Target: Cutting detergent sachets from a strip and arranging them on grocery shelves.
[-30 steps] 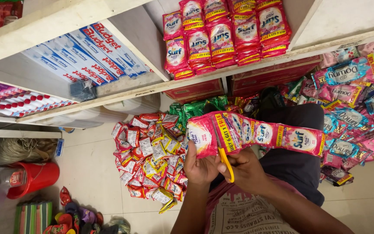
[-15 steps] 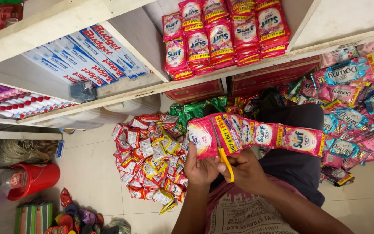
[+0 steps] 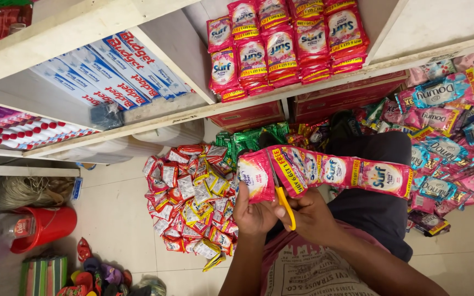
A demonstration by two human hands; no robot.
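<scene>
I am looking down at a strip of pink detergent sachets (image 3: 330,172) held up in front of me, over a tiled floor (image 3: 116,219) heaped with small packets. My left hand (image 3: 254,211) is clenched on the end sachet, pinching it by its lower edge. My right hand (image 3: 311,216) grasps a pair of yellow-handled scissors (image 3: 282,194), fingers through the loops, and the blades run up into the seam between the end sachet and the next one; the rest of the strip trails off to the right across my dark-clad knee (image 3: 374,203).

As I judge it, the step in hand is cutting one sachet free from the strip, and the cut is under way but not finished, for the end sachet looks joined to its neighbour. The next move, I reckon, calls for closing the blades squarely along the seam, keeping the strip taut so neither pouch is nicked.

A pile of red and white sachets (image 3: 190,197) lies on the floor just left of my hands. A white shelf (image 3: 303,90) overhead carries more pink sachets.
</scene>
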